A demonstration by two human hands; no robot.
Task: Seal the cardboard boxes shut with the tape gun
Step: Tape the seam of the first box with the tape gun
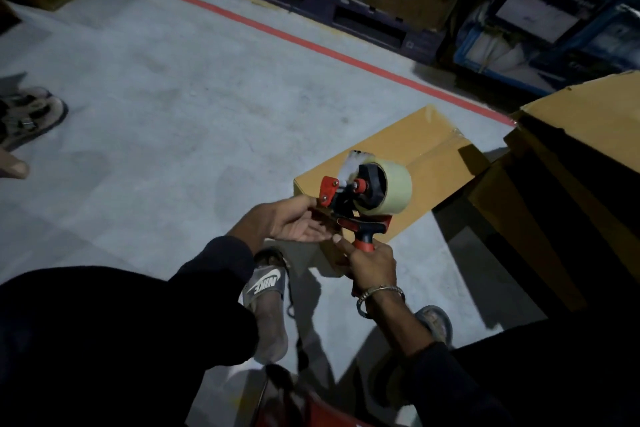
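Dark sleeves fill the bottom of the view, and from them the two hands reach forward over the concrete floor point(156, 107). The right hand point(372, 267) has its fingers point(341, 243) curled tight round the red and black handle of the tape gun point(360, 199), which stands upright above the fist, with the handle wholly inside the grip and the index finger lying along its left side. The left hand point(294, 220) lies palm up just beside the front of the gun, fingers straight and loosely apart, their tips touching the underside of the frame near the red blade guard; the thumb lies along the top edge there. The roll of clear tape point(393, 189) sits on the gun's hub, to the right of the left fingers and above the right ones. Beneath the gun a closed cardboard box point(426, 163) rests on the floor with tape along its centre seam. A taller box point(571, 163) stands just beside it to the right. A grey slide sandal point(266, 288) shows below the left wrist.
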